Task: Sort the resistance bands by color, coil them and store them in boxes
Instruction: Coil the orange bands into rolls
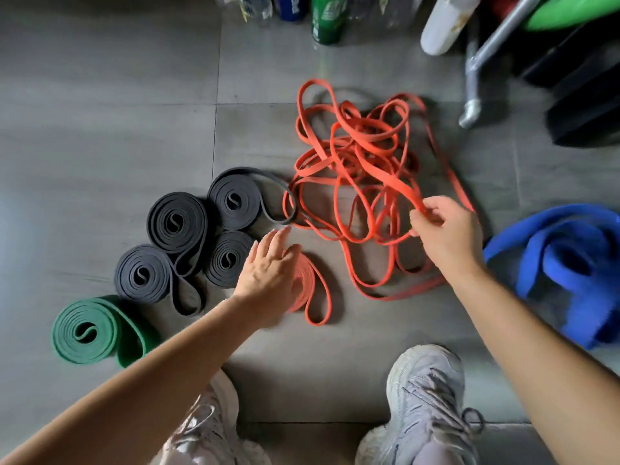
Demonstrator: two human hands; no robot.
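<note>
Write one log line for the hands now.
left hand: on coiled orange band | right hand: pinches orange band tangle | blue bands: uncoiled

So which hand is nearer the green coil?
Left. The left hand rests on the small orange coil, up and right of the green coil; the right hand pinches the orange tangle, farther right.

The left hand (268, 273) reaches forward flat, palm down, fingers straight, while the right hand (446, 234) pinches an orange band (402, 193) between thumb and fingers.
</note>
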